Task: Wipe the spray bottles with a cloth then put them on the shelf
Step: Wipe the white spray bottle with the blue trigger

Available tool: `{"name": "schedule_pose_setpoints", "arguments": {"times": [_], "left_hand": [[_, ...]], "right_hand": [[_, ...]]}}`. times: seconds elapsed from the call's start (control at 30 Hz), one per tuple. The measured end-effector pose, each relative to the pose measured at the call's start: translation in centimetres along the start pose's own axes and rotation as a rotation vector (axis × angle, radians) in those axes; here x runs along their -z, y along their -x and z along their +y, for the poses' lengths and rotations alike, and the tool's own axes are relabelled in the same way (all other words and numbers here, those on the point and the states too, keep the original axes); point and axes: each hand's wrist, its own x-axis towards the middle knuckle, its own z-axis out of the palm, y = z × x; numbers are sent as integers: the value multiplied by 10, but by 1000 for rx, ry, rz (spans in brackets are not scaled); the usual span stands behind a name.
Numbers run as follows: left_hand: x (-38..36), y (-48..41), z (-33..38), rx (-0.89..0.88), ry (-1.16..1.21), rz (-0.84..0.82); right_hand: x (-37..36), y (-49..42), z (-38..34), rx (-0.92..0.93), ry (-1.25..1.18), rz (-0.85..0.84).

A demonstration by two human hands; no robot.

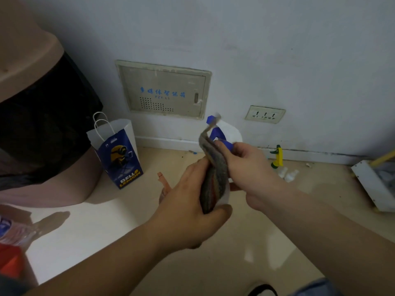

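Grey cloth (213, 176) wraps the white spray bottle (229, 131), held above the floor (235, 263). Fingers of the left hand (192, 201) grasp the cloth, while those of the right hand (248, 167) grasp the neck below the blue trigger (214, 133). Hard rubbing could twist the bottle loose and drop it.

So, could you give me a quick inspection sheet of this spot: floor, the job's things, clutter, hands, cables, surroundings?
Surface: beige floor, debris by the skirting.
Job's things: white spray bottle, grey cloth wrapped on it; yellow-green sprayer on floor; shelf not seen.
Clutter: paper bag, small white bottles.
Hands: left hand grips cloth; right hand grips bottle's neck.
Cables: nothing seen.
Surroundings: lined bin, wall socket, wall panel.
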Motion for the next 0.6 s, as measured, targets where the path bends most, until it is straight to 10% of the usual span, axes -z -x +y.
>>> {"name": "schedule_pose_setpoints", "arguments": {"times": [0.4,0.6], "left_hand": [[24,-2,-6,329,509,-187],[33,-2,2,477,631,-117]], "right_hand": [[26,2,-10,-53,-67,-490],[19,2,-10,3,-71,-372]]}}
